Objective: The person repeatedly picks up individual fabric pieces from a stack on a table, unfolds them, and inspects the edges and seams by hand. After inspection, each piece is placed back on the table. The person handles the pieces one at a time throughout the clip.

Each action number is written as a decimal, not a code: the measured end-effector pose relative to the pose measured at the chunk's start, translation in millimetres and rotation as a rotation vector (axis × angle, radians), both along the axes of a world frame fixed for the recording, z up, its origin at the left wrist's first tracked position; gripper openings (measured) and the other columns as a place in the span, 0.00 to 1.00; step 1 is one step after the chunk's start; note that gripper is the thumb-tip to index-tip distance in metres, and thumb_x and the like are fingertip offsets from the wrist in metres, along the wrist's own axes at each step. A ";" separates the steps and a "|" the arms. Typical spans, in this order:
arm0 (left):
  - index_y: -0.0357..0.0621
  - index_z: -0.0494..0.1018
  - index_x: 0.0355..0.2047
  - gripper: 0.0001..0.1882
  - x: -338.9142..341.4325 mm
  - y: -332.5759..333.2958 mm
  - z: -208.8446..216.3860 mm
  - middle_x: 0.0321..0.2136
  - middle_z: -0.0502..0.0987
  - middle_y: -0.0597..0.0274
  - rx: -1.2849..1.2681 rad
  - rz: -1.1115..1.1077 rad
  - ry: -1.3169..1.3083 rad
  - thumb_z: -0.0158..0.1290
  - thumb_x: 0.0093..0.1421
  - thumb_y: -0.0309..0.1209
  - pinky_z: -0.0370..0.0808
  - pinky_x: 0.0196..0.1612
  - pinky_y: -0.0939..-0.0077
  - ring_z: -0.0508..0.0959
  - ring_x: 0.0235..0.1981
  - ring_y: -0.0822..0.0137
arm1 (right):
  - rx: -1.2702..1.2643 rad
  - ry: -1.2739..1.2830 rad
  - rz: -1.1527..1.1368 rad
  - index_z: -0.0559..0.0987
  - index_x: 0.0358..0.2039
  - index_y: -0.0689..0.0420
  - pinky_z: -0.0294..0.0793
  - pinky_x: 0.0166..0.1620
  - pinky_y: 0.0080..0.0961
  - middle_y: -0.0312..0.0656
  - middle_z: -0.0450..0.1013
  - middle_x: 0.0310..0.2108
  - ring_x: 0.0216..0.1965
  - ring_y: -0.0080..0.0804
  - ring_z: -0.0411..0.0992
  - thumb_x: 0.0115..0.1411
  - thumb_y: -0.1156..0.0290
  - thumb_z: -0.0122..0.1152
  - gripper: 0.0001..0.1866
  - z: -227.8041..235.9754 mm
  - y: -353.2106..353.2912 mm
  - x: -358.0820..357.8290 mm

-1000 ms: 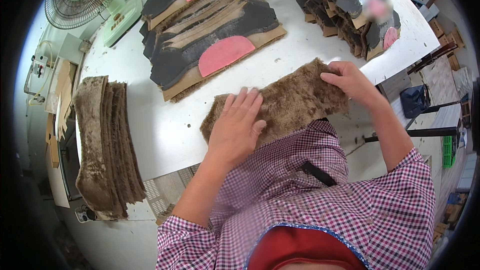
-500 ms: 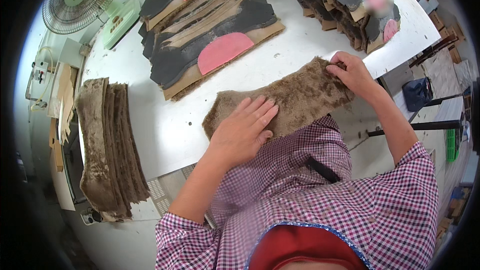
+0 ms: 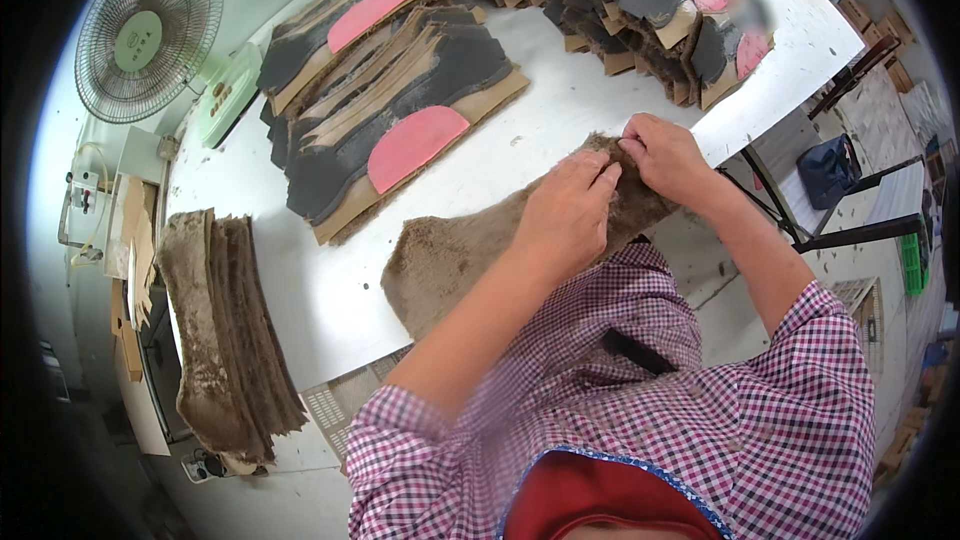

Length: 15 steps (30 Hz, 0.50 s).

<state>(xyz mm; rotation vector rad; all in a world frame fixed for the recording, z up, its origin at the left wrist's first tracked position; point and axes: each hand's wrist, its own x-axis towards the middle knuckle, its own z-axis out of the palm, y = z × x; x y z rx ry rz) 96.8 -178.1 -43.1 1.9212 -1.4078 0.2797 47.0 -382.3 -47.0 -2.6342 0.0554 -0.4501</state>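
Observation:
A brown furry fabric piece (image 3: 450,250) lies fur side up along the near edge of the white table, its right part reaching over my lap. My right hand (image 3: 668,162) pinches its far right corner between thumb and fingers. Close beside it, my left hand (image 3: 568,208) has its fingers pressed together on the fur near the same end, seeming to grip it; the fingertips are partly hidden in the pile. The left end of the piece lies loose on the table.
Brown furry pieces are stacked (image 3: 225,330) at the table's left edge. Behind lie overlapping pieces with black patches (image 3: 400,90) and pink half-round patches (image 3: 418,148). More patched pieces (image 3: 650,0) fill the back right. A fan (image 3: 140,40) stands back left; a dark blue bag (image 3: 828,178) is at right.
My left hand has slid right along the fur, from lying spread flat to a closer hold beside my right hand. The right hand keeps its pinch on the corner. The view has shifted slightly.

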 end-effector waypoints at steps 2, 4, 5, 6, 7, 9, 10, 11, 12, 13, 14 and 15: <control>0.31 0.72 0.47 0.18 -0.6 -11.1 -11.9 0.48 0.72 0.47 0.043 0.029 -0.038 0.51 0.55 0.25 0.69 0.54 0.61 0.71 0.52 0.49 | -0.008 -0.019 -0.014 0.72 0.31 0.59 0.70 0.36 0.43 0.49 0.73 0.30 0.33 0.53 0.72 0.60 0.70 0.56 0.06 -1.7 0.6 1.0; 0.30 0.71 0.49 0.20 -2.3 -17.5 -19.2 0.51 0.70 0.45 0.091 0.039 -0.044 0.50 0.55 0.25 0.66 0.58 0.60 0.68 0.55 0.48 | -0.026 -0.006 -0.048 0.72 0.31 0.59 0.70 0.36 0.43 0.48 0.73 0.30 0.33 0.52 0.72 0.60 0.70 0.55 0.06 -4.1 1.4 1.0; 0.29 0.69 0.51 0.22 -3.2 -17.2 -16.6 0.52 0.70 0.45 0.118 0.043 -0.038 0.49 0.55 0.25 0.64 0.60 0.60 0.67 0.57 0.48 | -0.038 0.008 -0.067 0.71 0.31 0.59 0.70 0.37 0.44 0.48 0.74 0.31 0.33 0.52 0.72 0.60 0.71 0.55 0.05 -2.1 2.4 2.5; 0.28 0.68 0.52 0.23 -3.6 -17.1 -14.5 0.54 0.69 0.44 0.145 0.048 -0.032 0.48 0.55 0.24 0.62 0.62 0.60 0.66 0.58 0.48 | -0.051 0.022 -0.085 0.71 0.31 0.58 0.70 0.37 0.44 0.47 0.74 0.32 0.34 0.51 0.72 0.60 0.71 0.54 0.05 -0.1 3.5 4.0; 0.28 0.68 0.52 0.23 -3.5 -17.9 -13.2 0.54 0.68 0.44 0.156 0.047 -0.022 0.48 0.55 0.24 0.62 0.63 0.60 0.65 0.59 0.47 | -0.070 0.032 -0.101 0.71 0.31 0.58 0.70 0.38 0.44 0.47 0.74 0.33 0.35 0.51 0.72 0.60 0.72 0.53 0.04 1.4 6.0 4.4; 0.28 0.66 0.54 0.25 -5.7 -16.5 -11.8 0.55 0.68 0.43 0.170 0.066 -0.001 0.47 0.55 0.24 0.60 0.64 0.59 0.64 0.60 0.47 | -0.116 0.049 -0.117 0.72 0.33 0.58 0.71 0.41 0.43 0.47 0.73 0.35 0.38 0.51 0.72 0.60 0.74 0.52 0.03 5.3 16.1 2.7; 0.29 0.65 0.56 0.26 -6.9 -18.5 -13.4 0.57 0.67 0.44 0.183 0.062 0.019 0.46 0.56 0.25 0.57 0.66 0.59 0.63 0.62 0.49 | -0.116 -0.047 -0.095 0.73 0.37 0.58 0.71 0.43 0.42 0.48 0.73 0.37 0.40 0.50 0.71 0.61 0.74 0.51 0.05 7.7 19.6 0.7; 0.30 0.64 0.57 0.26 -5.8 -19.5 -14.4 0.59 0.65 0.45 0.199 0.066 0.036 0.44 0.57 0.27 0.55 0.67 0.59 0.61 0.63 0.51 | -0.111 -0.148 -0.065 0.73 0.40 0.58 0.71 0.46 0.41 0.49 0.73 0.40 0.43 0.49 0.71 0.62 0.74 0.50 0.07 10.0 25.7 1.0; 0.31 0.63 0.59 0.27 -3.4 -17.4 -14.6 0.61 0.64 0.46 0.216 0.072 0.053 0.43 0.59 0.29 0.52 0.69 0.59 0.60 0.65 0.53 | -0.102 -0.248 -0.035 0.74 0.44 0.58 0.71 0.49 0.40 0.50 0.73 0.43 0.46 0.49 0.71 0.63 0.74 0.49 0.10 10.5 32.5 0.8; 0.31 0.62 0.59 0.27 0.3 -11.9 -14.3 0.61 0.64 0.45 0.193 0.048 0.176 0.42 0.59 0.28 0.51 0.69 0.59 0.59 0.65 0.53 | 0.114 -0.184 0.032 0.73 0.47 0.58 0.70 0.51 0.38 0.50 0.72 0.47 0.49 0.48 0.70 0.64 0.73 0.49 0.12 7.3 42.0 -1.8; 0.30 0.61 0.59 0.28 4.2 -7.0 -12.1 0.61 0.64 0.45 0.166 0.020 0.297 0.42 0.59 0.28 0.51 0.69 0.59 0.59 0.66 0.52 | 0.326 -0.116 0.095 0.72 0.51 0.59 0.69 0.54 0.37 0.51 0.71 0.50 0.52 0.47 0.69 0.65 0.73 0.48 0.15 2.7 51.6 -5.8; 0.29 0.61 0.60 0.28 6.3 -1.0 -10.2 0.61 0.63 0.44 0.137 -0.007 0.417 0.41 0.59 0.28 0.50 0.69 0.59 0.58 0.66 0.52 | 0.536 -0.042 0.160 0.71 0.55 0.59 0.68 0.56 0.35 0.51 0.69 0.54 0.56 0.47 0.68 0.65 0.72 0.47 0.18 1.9 58.8 -6.1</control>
